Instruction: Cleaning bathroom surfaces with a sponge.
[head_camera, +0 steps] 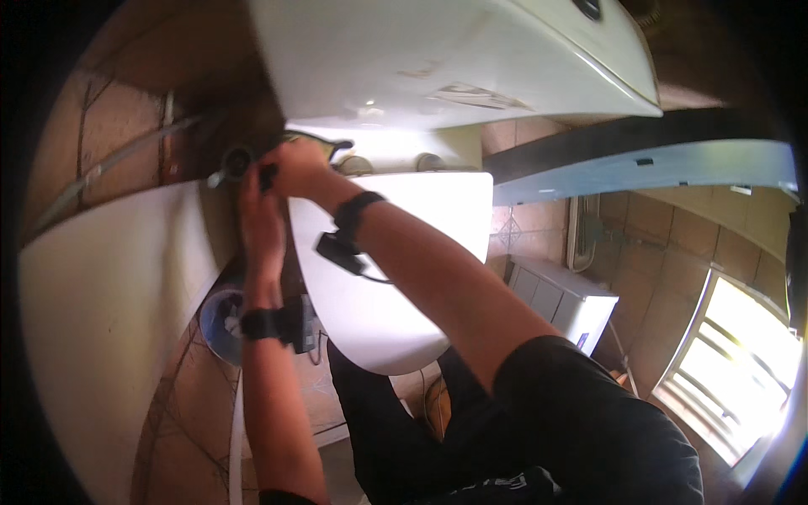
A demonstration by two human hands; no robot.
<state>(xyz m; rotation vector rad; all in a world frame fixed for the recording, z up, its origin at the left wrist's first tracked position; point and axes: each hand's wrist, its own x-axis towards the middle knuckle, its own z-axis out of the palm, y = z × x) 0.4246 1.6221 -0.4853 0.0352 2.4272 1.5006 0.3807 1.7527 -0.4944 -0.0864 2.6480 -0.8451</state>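
Note:
A toilet with its white lid (404, 265) down is in front of me, its white cistern (391, 57) above. Both my hands reach into the dark gap at the lid's left rear corner. My right hand (300, 165) is closed around a tool with a yellow and black handle (328, 145), its exact kind hidden by the fingers. Just below it, my left hand (262, 221) has its fingers extended towards a small black part (268, 177); whether it grips this part is unclear. Past the fingertips lies a dark round fitting (238, 161). Each wrist wears a black strapped device.
At left is a large curved white fixture (113, 297). A blue bin (218, 325) with pale contents stands beside my left forearm. To the right are a white drawer unit (558, 297) and a bright window (732, 366). A thin pipe (126, 148) runs along the tiled wall.

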